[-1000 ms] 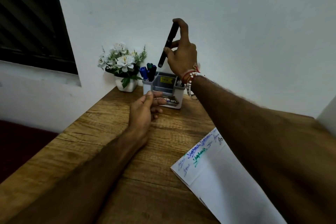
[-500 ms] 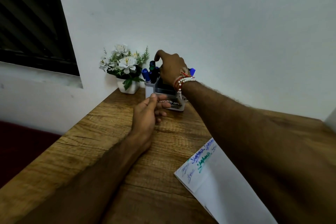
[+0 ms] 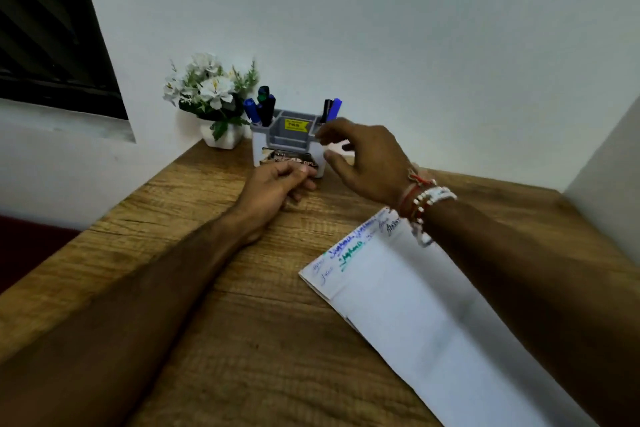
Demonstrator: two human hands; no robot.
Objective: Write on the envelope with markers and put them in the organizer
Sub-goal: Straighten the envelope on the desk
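A grey and white organizer stands at the back of the wooden table against the wall. Several markers stand in its left slot, and a black and a blue marker stand in its right slot. My right hand hovers just in front of the organizer's right side, fingers apart and holding nothing. My left hand rests on the table at the organizer's front, fingers curled against its base. The white envelope lies at the right, with blue, green and black writing along its top edge.
A small white pot of white flowers stands left of the organizer against the wall. A dark window is at the upper left. The table's left edge drops to a dark red floor.
My right hand lowered a black marker into the organizer's left side, let go, then drew back toward me to the organizer's right side. My left hand stayed at the organizer's front.
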